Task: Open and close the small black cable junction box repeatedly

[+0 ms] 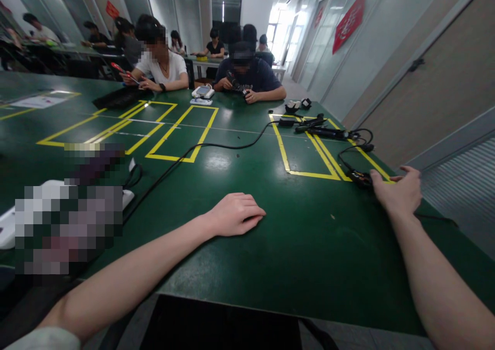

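My left hand [237,214] rests on the green tabletop with its fingers curled in and the thumb tip against them; nothing shows in it. At the right edge of the table, my right hand [400,190] has its fingers apart. Its left side is right beside a small black device [359,178] with a cable; whether they touch I cannot tell. Beyond it lies a bundle of black, rod-like gear [327,132] with looped cables.
A black cable [216,145] runs across the green table [301,267], joining a small black box [286,122]. Yellow tape [313,175] marks rectangles. White devices and blurred things lie at left. Two people [160,66] sit opposite, handling objects; others sit farther back.
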`<state>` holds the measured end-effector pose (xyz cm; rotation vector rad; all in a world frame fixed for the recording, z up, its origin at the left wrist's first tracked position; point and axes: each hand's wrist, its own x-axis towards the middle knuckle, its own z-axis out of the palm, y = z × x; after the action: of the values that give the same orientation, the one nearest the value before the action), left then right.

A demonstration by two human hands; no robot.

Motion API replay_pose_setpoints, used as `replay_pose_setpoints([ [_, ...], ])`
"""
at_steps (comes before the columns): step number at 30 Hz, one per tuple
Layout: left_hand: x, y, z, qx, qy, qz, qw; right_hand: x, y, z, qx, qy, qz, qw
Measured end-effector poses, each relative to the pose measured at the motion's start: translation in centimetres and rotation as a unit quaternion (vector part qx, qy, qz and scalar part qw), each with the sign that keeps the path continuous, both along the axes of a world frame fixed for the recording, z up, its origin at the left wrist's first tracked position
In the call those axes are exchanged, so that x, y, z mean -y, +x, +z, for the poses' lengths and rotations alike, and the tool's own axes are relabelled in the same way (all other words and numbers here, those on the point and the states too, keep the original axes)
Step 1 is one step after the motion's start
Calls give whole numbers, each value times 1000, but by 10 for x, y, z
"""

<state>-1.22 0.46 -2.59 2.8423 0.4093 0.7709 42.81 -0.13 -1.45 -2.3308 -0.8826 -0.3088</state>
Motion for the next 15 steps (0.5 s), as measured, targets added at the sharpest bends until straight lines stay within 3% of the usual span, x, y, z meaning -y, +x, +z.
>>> replay_pose_setpoints([
  [6,0,-1,1,7,-6,-2,1000,5,-23,21,-34,-58,25,997],
  [13,0,-3,1,-1,-9,4,1000,5,-21,22,-22,-23,29,999],
  [15,0,-2,1,2,-11,4,1000,5,-22,21,-31,-52,41,997],
])
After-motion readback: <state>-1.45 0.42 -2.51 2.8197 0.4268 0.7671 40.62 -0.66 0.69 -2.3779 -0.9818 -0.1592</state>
